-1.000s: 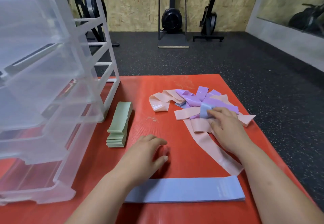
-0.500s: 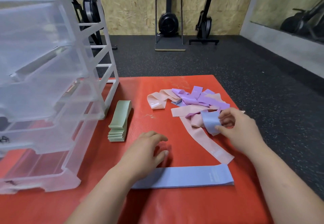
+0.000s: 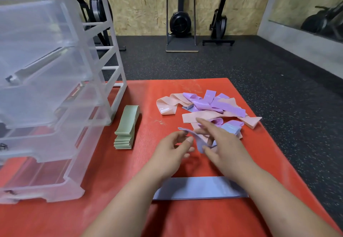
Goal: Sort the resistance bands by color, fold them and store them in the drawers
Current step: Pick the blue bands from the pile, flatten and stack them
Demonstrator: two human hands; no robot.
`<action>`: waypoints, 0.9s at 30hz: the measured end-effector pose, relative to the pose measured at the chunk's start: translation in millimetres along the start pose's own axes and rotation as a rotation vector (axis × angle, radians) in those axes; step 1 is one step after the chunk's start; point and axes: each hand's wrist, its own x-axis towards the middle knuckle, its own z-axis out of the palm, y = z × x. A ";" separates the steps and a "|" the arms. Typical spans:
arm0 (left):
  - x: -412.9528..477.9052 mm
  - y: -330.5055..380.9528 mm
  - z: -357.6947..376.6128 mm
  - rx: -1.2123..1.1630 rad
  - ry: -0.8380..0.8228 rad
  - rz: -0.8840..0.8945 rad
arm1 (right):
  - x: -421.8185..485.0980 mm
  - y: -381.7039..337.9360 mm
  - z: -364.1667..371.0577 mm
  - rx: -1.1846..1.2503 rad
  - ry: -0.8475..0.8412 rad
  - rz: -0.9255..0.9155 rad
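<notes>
A blue resistance band point(image 3: 196, 140) hangs between my two hands above the red mat point(image 3: 167, 216). My left hand point(image 3: 172, 151) pinches its near-left end, and my right hand point(image 3: 220, 145) holds it with fingers curled round the strip. Its far end point(image 3: 231, 128) still trails into the loose pile of pink bands point(image 3: 196, 117) and purple bands point(image 3: 217, 105). A second blue band point(image 3: 198, 188) lies flat near me, partly under my forearms. Folded green bands point(image 3: 126, 127) sit stacked beside the clear plastic drawer unit point(image 3: 46, 88) on the left.
The drawer unit's drawers stand pulled out toward me. Black speckled floor surrounds the mat on the far and right sides. Rowing machines point(image 3: 181, 21) stand against the wooden back wall.
My right hand has pulled the blue band out of the pile toward me. My left hand has lifted off the mat and taken the band's other end.
</notes>
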 end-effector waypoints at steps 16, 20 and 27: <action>6.8 -0.2 -23.5 -0.146 0.144 -0.112 | 10.7 20.0 19.0 -0.068 0.059 -0.014; 5.7 0.1 -25.6 -0.073 0.095 -0.048 | 8.1 13.0 21.0 -0.024 -0.039 -0.064; 3.3 0.1 -28.9 0.302 0.164 0.212 | 9.5 10.5 20.4 0.016 -0.035 -0.042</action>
